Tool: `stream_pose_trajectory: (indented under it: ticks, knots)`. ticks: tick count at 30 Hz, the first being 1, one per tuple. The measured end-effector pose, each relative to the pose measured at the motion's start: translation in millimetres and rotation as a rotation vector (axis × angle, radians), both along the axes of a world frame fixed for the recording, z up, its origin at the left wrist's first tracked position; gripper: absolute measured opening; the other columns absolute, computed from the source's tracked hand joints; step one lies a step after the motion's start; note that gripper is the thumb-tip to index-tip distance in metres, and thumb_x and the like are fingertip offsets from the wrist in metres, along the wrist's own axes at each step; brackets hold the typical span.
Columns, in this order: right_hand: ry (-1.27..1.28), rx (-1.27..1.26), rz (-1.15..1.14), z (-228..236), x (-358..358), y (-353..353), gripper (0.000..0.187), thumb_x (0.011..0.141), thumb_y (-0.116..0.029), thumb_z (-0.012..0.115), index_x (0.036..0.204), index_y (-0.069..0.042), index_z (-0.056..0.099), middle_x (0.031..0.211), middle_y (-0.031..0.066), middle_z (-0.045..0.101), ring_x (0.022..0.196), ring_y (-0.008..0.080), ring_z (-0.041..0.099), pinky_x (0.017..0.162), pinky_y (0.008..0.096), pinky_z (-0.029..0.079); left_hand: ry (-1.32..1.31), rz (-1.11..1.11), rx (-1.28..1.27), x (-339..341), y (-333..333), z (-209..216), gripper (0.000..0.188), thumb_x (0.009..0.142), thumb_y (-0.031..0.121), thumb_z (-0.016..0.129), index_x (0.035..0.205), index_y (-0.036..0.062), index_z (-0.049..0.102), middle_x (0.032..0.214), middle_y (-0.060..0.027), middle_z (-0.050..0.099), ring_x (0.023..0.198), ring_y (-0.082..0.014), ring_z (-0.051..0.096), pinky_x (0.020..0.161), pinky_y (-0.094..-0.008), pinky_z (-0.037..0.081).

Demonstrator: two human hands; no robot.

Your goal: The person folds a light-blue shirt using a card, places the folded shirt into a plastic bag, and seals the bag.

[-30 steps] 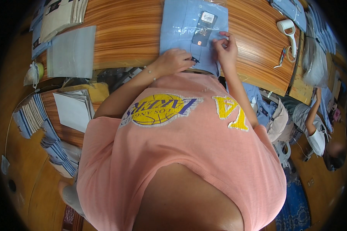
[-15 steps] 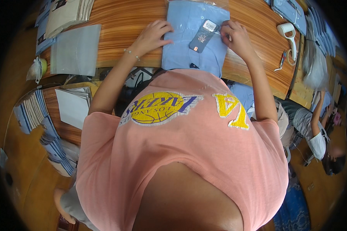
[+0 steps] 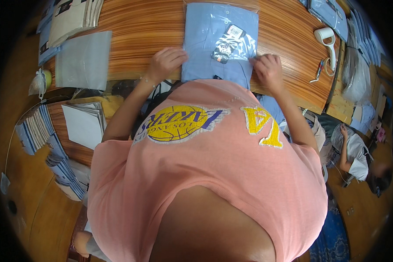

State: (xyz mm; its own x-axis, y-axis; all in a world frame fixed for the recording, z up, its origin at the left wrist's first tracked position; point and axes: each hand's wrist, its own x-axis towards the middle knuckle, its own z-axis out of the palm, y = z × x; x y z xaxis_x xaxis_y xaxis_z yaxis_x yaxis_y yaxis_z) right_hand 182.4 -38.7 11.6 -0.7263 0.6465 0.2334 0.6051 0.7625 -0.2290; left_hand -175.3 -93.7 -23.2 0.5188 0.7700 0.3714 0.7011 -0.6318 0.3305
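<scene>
A folded light blue shirt [image 3: 198,39] lies in front of me on the table, inside a clear plastic bag [image 3: 245,51] whose shiny film covers its upper part. A dark hang tag [image 3: 236,31] with a white sticker rests on the shirt, glare from the film over it. At the shirt's left edge, my left hand [image 3: 167,63] is closed, fingertips pinching the bag's side. My right hand [image 3: 268,70] pinches the bag's opposite side, lower right of the tag. The shirt's near end reaches my body.
Flat clear bags [image 3: 84,59] lie on the left, beside stacked beige garments [image 3: 72,19]. A white handheld tool [image 3: 326,35] and small snips [image 3: 318,70] lie to the right. Folded blue shirts [image 3: 329,17] are stacked at the far right. Another person [image 3: 356,150] works at the right.
Both hands have come down toward me along the shirt's sides, drawing the bag's film with them. The film now covers the hang tag. The person at the right has shifted an arm.
</scene>
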Motion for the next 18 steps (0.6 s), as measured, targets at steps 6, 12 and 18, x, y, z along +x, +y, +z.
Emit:
stream_pose_trajectory:
  ticks: [6, 12, 18]
  knots:
    - [0.105, -0.052, -0.078, -23.6, 0.2, -46.3, 0.031, 0.068, -0.01, 0.063, 0.098, -0.012, 0.066, 0.086, 0.0011, 0.058, 0.081, 0.02, 0.052, 0.071, 0.0349, 0.036, 0.014, 0.037, -0.105, 0.3, -26.5, -0.9, 0.014, 0.075, 0.011, 0.065, 0.089, 0.007, 0.066, 0.101, -0.0065, 0.064, 0.104, -0.0222, 0.058, 0.089, -0.038, 0.045]
    - [0.148, -0.173, -0.073, -23.7, 4.0, -50.0, 0.029, 0.068, -0.012, 0.065, 0.097, -0.012, 0.067, 0.087, 0.003, 0.059, 0.082, 0.0216, 0.052, 0.073, 0.036, 0.036, -0.046, -0.026, -0.156, -5.6, -32.1, -8.9, 0.015, 0.077, 0.008, 0.065, 0.091, 0.0047, 0.065, 0.108, -0.0085, 0.063, 0.108, -0.0241, 0.056, 0.094, -0.0405, 0.042]
    - [0.671, -0.593, -0.52, -14.4, -18.2, -31.4, 0.024, 0.081, -0.013, 0.062, 0.102, -0.001, 0.063, 0.089, 0.0073, 0.061, 0.079, 0.0162, 0.055, 0.07, 0.0281, 0.042, -0.594, 0.366, -0.56, 8.7, -17.1, -3.4, 0.024, 0.083, 0.01, 0.063, 0.104, -0.0014, 0.06, 0.103, -0.011, 0.063, 0.098, -0.0223, 0.06, 0.088, -0.0318, 0.045]
